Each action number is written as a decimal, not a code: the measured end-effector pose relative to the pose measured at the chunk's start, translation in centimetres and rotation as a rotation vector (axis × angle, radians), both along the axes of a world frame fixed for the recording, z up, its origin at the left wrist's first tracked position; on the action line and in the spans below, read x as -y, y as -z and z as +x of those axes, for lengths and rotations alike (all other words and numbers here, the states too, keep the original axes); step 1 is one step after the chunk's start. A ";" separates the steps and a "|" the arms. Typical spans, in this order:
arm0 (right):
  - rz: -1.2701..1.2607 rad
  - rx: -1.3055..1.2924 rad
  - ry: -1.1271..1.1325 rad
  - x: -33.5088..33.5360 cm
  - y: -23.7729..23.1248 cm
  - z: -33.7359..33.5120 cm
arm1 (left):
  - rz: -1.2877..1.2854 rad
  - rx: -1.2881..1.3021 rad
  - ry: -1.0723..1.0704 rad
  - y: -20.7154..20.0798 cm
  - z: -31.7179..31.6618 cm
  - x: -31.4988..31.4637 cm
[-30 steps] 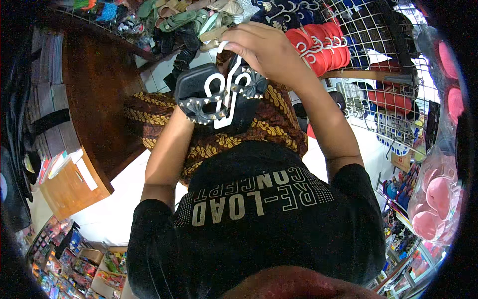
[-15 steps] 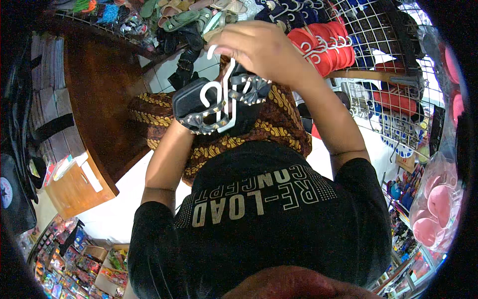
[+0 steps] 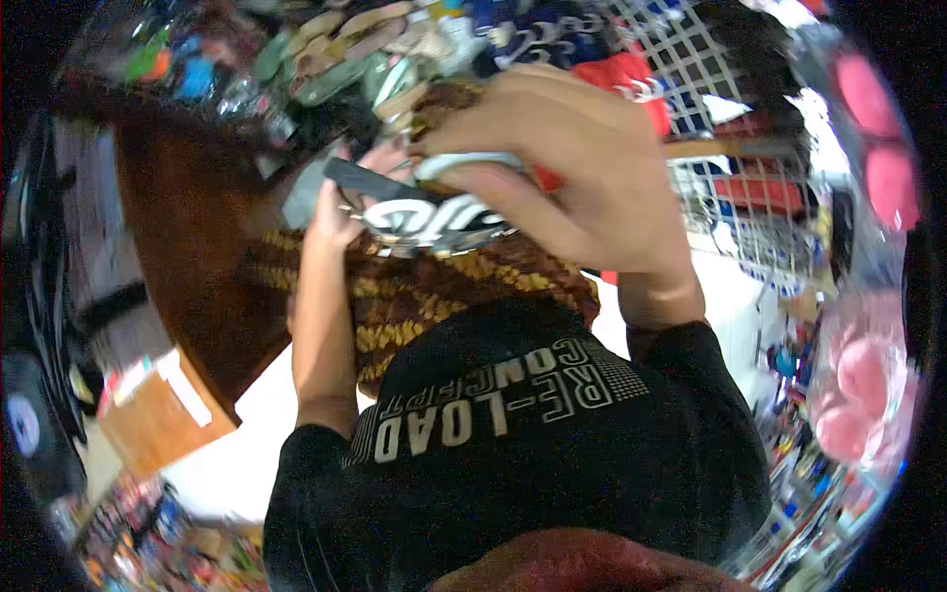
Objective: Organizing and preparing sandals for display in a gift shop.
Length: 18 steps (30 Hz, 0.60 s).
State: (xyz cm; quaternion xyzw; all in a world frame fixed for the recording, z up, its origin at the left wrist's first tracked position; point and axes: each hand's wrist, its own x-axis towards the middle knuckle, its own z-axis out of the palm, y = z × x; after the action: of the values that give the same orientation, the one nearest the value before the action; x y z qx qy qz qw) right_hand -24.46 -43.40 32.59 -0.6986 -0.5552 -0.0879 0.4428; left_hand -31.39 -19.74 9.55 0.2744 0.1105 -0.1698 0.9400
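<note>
A pair of black studded sandals (image 3: 380, 185) on a white plastic hanger (image 3: 469, 158) is held up before my chest, blurred by motion. My left hand (image 3: 342, 212) grips the sandals at their left end, thumb side in sight, the other fingers mostly behind them. Over the top comes my right hand (image 3: 572, 163), fingers curled and thumb bent around the hanger's hook end. The white loops of the hanger show below, between the studded straps. Brown and yellow patterned cloth (image 3: 414, 296) covers my lap underneath.
A brown wooden cabinet (image 3: 187, 247) stands at the left. Green and beige sandals (image 3: 345, 74) are piled at the far side. Red slippers (image 3: 626, 84) on white hangers lie beside a wire grid rack (image 3: 750, 187). Wrapped pink bra cups (image 3: 853, 395) hang at the right.
The sandals have tilted to lie nearly edge-on. My right hand has come lower and nearer, and my left hand has shifted to their left end. The whole view has swung slightly.
</note>
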 end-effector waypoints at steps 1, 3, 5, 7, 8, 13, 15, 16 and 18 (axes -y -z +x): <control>0.042 0.018 0.064 -0.1 -0.2 -0.1 | 0.142 0.086 -0.080 0.0 0.4 -0.4; 0.028 0.097 0.102 0.8 -0.7 0.5 | 0.373 0.004 -0.251 -0.8 1.2 -0.9; 0.140 0.188 0.239 1.1 -0.3 1.2 | 0.352 -0.032 -0.348 -2.3 2.9 -0.6; 0.135 0.169 0.304 1.5 0.4 1.8 | 0.443 0.100 -0.437 -4.5 4.5 0.3; 0.130 0.140 0.351 1.8 0.7 2.1 | 0.540 0.219 -0.499 -5.5 5.3 1.4; -0.048 0.053 0.430 4.6 1.7 2.8 | 1.482 1.081 -0.405 -12.4 8.3 7.1; 0.009 0.044 0.416 5.6 2.2 3.4 | 1.797 1.118 -0.195 -14.3 9.5 9.7; 0.011 0.054 0.416 5.8 2.5 3.9 | 1.798 1.110 -0.144 -15.0 10.2 10.6; -0.025 0.115 0.443 6.7 3.2 4.5 | 1.846 1.167 -0.106 -15.4 11.1 12.1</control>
State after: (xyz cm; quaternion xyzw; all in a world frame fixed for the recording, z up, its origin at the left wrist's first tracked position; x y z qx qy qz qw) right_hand -20.00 -50.11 29.34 -0.8028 -0.4136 -0.2156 0.3715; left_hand -20.28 -31.80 24.92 0.9067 -0.2557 0.1754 0.2859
